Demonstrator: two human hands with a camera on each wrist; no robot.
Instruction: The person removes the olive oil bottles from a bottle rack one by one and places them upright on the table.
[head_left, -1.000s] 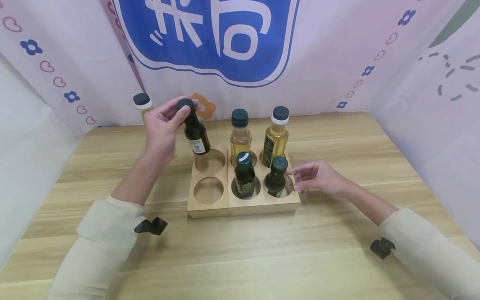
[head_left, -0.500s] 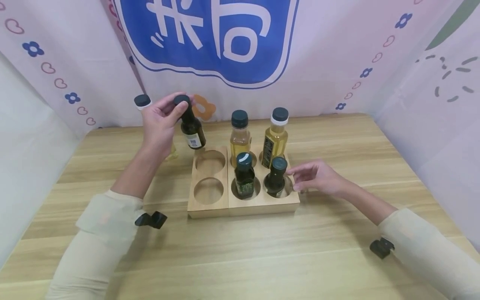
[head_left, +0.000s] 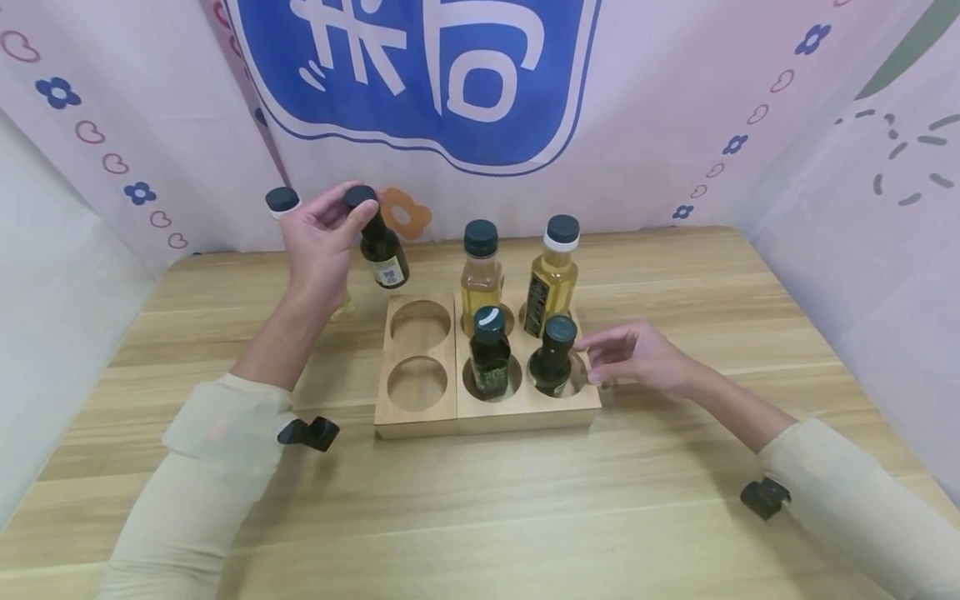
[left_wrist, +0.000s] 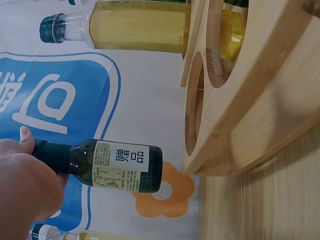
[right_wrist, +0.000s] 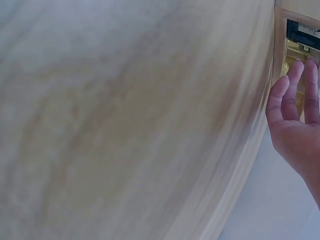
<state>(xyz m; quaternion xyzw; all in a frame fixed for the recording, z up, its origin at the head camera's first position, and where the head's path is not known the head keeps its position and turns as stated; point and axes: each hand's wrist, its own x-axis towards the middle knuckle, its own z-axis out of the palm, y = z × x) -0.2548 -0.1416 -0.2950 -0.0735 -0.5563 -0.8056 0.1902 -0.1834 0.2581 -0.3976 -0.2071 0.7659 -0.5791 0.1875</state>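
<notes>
My left hand (head_left: 321, 250) grips a small dark glass bottle (head_left: 387, 265) by its capped neck. The bottle is raised beyond the back left corner of a wooden bottle holder (head_left: 420, 422), and its pale label shows in the left wrist view. At the holder's right end, my right hand (head_left: 645, 360) has its fingertips by the rim, close to a dark bottle (head_left: 553, 358) in the front right hole; its fingers are extended and loose. Another dark green bottle (head_left: 491, 362) sits in the front middle hole. Behind them stand two yellow-liquid bottles, one with a dark cap (head_left: 480, 275) and one with a white collar (head_left: 553, 283).
The holder's two left holes (head_left: 418, 383) hold nothing. Partly hidden behind my left hand stands another yellow bottle with a black cap (head_left: 282, 200). A printed cloth (head_left: 645, 100) hangs behind the wooden table (head_left: 480, 517).
My left hand has lifted the dark bottle slightly up and to the left, away from the holder's back left hole. The right hand has stayed in place.
</notes>
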